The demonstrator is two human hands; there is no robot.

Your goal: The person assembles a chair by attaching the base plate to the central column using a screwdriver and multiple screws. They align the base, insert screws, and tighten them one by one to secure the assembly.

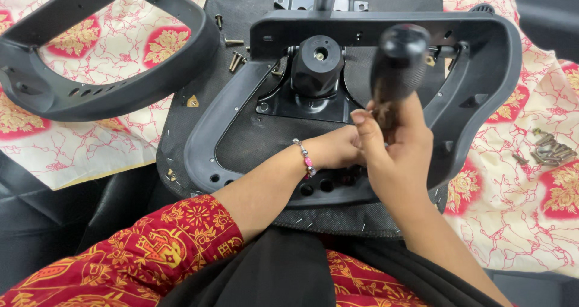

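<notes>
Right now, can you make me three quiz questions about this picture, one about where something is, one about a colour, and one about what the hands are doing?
1. Where is the spare armrest?
A upper left on the cloth
B in the lap
C under the seat

2. What colour is the screwdriver handle?
A yellow
B black
C white

3. What is the right hand doing?
A lying flat
B gripping the screwdriver
C holding the bracelet

Answers: A, it lies on the patterned cloth; B, the handle is black; C is wrong, B, the fingers wrap the screwdriver.

A cream cloth (pixel 512 222) with red floral medallions covers the work surface. Black padded upholstery (pixel 54 222) shows beyond the cloth's lower left edge. Lighting is even and diffuse.
</notes>
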